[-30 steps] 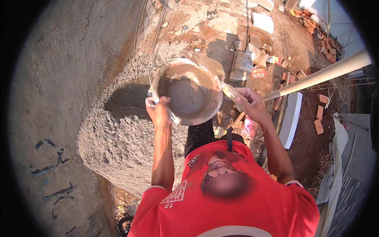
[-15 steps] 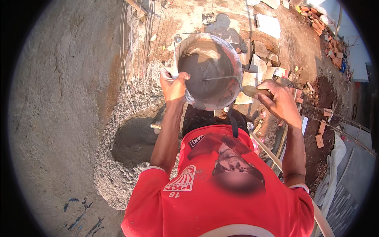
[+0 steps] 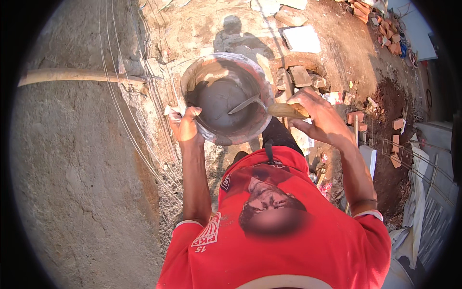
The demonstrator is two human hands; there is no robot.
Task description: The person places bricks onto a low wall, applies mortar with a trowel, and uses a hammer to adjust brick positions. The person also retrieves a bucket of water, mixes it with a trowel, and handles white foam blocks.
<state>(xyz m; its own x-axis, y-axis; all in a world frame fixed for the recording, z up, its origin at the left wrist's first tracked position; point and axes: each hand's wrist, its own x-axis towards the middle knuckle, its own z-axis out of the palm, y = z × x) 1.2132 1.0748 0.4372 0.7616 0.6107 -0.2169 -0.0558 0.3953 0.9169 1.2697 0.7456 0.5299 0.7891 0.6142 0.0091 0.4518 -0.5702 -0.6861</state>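
Note:
A round bucket (image 3: pixel 264 79), smeared with cement, is held up in front of me with grey wet mortar (image 3: pixel 216 103) inside. My left hand (image 3: pixel 186 129) grips its left rim, with the thumb over the edge and something whitish under the fingers. On the right, my right hand (image 3: pixel 315 118) is closed round the wooden handle of a trowel (image 3: pixel 285 110). Its thin metal blade reaches over the right rim into the bucket, above or touching the mortar; I cannot tell which. My dark-trousered leg shows just below the bucket.
Thin wires (image 3: pixel 122 106) run along the rough concrete (image 3: pixel 82 159) at left, where a wooden pole (image 3: pixel 82 75) lies. Broken bricks and slabs (image 3: pixel 301 75) lie right of the bucket, near a white board (image 3: pixel 301 39). A brick pile (image 3: pixel 389 36) stands far right.
The bucket, both hands and the trowel sit further left in view. More of the trowel's blade shows, now tilted. The wooden pole has come into sight; the mortar hollow at left has gone out.

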